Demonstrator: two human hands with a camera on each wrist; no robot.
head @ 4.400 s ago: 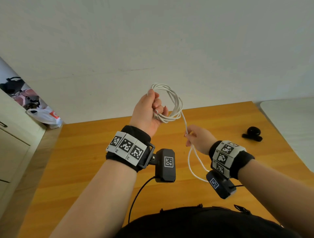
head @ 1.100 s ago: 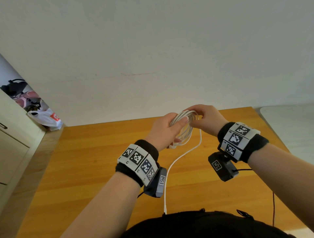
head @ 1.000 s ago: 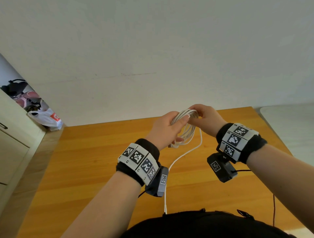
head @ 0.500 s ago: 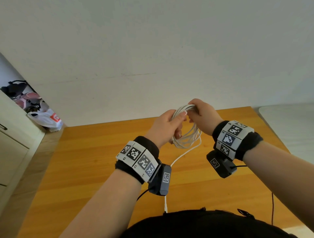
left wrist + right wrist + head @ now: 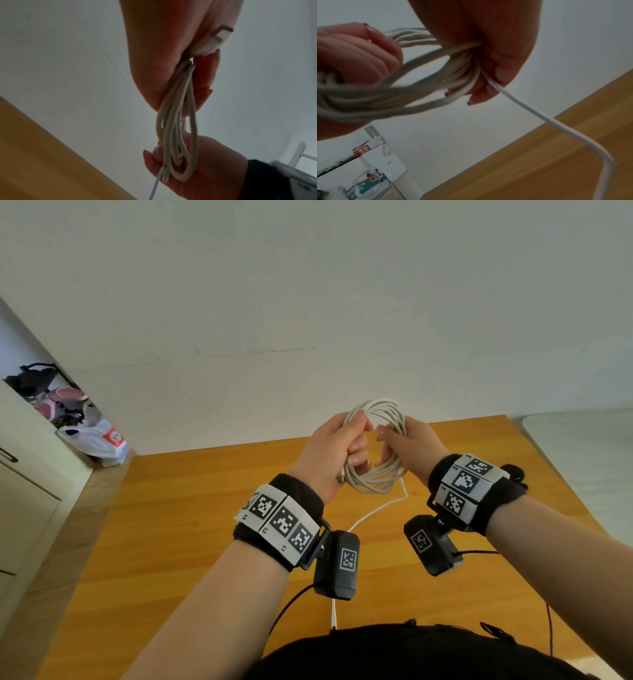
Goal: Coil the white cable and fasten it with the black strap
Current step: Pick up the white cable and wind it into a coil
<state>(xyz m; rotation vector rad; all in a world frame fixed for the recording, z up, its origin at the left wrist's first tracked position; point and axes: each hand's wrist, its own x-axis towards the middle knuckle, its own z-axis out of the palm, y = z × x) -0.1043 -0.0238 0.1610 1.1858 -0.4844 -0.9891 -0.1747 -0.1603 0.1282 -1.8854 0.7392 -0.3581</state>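
Note:
The white cable (image 5: 375, 486) is wound into a coil of several loops, held up above the wooden table (image 5: 178, 535). My left hand (image 5: 358, 440) grips the coil's left side, thumb on top. In the left wrist view a white plug (image 5: 214, 39) sticks out of that fist above the loops (image 5: 176, 121). My right hand (image 5: 390, 446) curls round the coil's right side. The right wrist view shows the loops (image 5: 406, 93) bunched in its fingers (image 5: 488, 86). A loose tail (image 5: 370, 517) hangs down toward my body. The black strap (image 5: 515, 472) lies on the table, mostly hidden behind my right wristband.
A white plastic bag (image 5: 99, 440) and clutter lie on the floor at the left, beside a pale cabinet (image 5: 24, 501). A white surface (image 5: 582, 450) adjoins the table's right edge. A blank wall rises behind. Black camera leads trail near my body.
My right hand has moved from the coil's top to its right side, laying on more cable. The hanging tail is shorter. Both hands have risen slightly.

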